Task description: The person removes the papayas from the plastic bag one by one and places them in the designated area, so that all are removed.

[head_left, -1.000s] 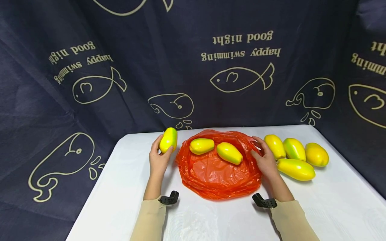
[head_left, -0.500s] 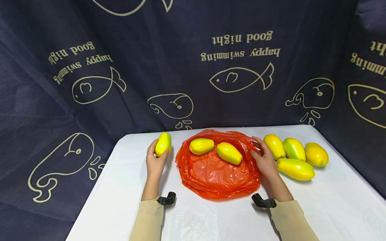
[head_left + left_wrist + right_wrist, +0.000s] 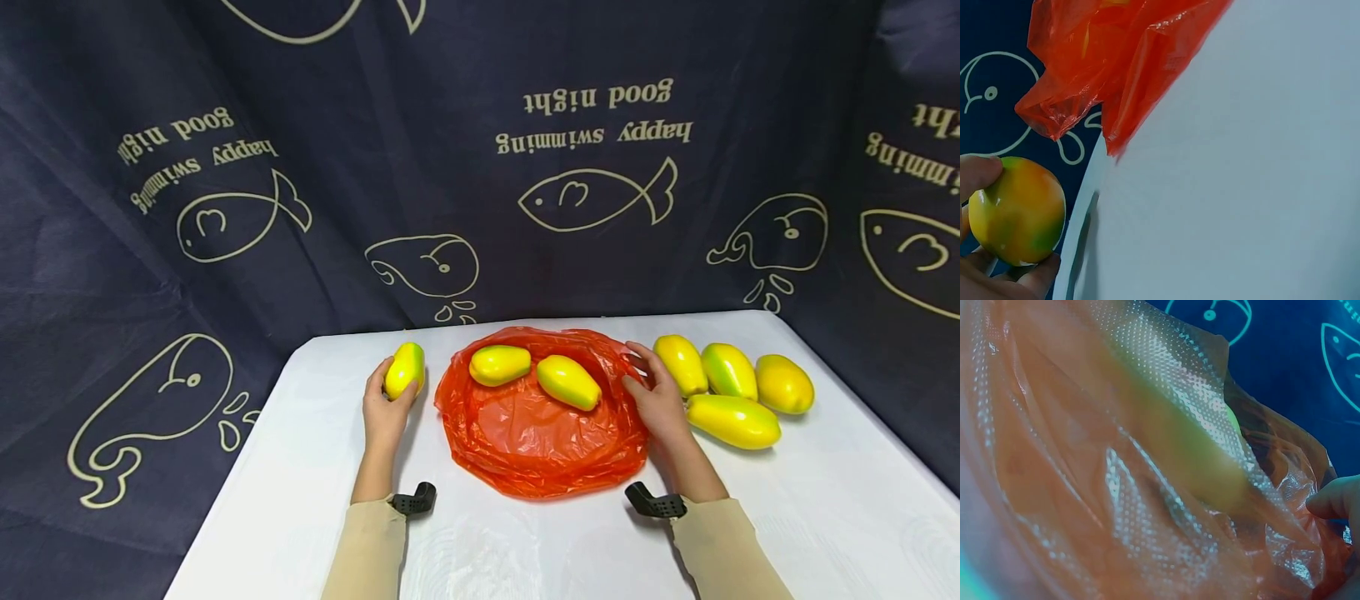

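A red plastic bag [image 3: 517, 425] lies spread with its mouth up in the middle. Two yellow papayas, one at left [image 3: 501, 365] and one at right [image 3: 568, 383], rest inside it. To the bag's left, my left hand [image 3: 386, 414] grips a yellow-green papaya [image 3: 406, 372], thumb on one side and fingers on the other. The left wrist view shows that papaya [image 3: 1019, 212] end-on, apart from the bag. My right hand [image 3: 663, 408] pinches the bag's right rim. In the right wrist view the bag's film [image 3: 1054, 431] covers most of the picture, and a papaya shows dimly through it.
Several more papayas [image 3: 731, 421] lie in a group right of the bag, close to my right hand. Everything stands on a white table [image 3: 517, 550]. A dark blue curtain [image 3: 480, 183] with fish and whale drawings hangs behind the table and at its sides.
My left hand has moved left and lower with its papaya, farther from the bag. The right hand stays at the rim, and the papayas in the bag lie as before.
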{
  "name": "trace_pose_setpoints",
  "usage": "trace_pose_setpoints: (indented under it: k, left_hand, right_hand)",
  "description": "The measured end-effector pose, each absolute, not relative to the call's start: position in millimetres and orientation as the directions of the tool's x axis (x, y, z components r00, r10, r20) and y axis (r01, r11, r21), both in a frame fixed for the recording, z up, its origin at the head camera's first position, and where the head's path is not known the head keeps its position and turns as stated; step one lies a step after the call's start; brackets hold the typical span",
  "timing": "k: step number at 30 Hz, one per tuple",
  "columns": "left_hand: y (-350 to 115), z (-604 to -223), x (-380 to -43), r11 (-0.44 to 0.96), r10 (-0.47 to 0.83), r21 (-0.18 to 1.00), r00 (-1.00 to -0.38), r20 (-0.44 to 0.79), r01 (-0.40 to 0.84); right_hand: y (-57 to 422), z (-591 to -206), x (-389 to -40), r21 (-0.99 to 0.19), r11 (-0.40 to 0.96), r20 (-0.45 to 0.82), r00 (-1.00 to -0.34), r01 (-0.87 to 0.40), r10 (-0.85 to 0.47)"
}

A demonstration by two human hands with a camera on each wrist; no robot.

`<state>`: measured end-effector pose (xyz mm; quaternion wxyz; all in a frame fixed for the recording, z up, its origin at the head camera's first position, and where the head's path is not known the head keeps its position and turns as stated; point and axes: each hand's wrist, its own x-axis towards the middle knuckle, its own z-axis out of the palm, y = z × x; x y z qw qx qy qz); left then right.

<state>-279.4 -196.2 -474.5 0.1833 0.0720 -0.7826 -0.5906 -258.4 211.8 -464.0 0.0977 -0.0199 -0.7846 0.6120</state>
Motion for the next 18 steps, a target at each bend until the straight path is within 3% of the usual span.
trace_pose_setpoints:
  k: [18]
  left_hand:
    - [-198.9, -485.3, -282.2, 0.334, -0.312, 0.941, -0.935, 0.168, 0.057]
  right_hand:
    - [210.1, -467.8, -260.7, -0.955, 0.288, 0.119, -0.979, -0.066, 0.168]
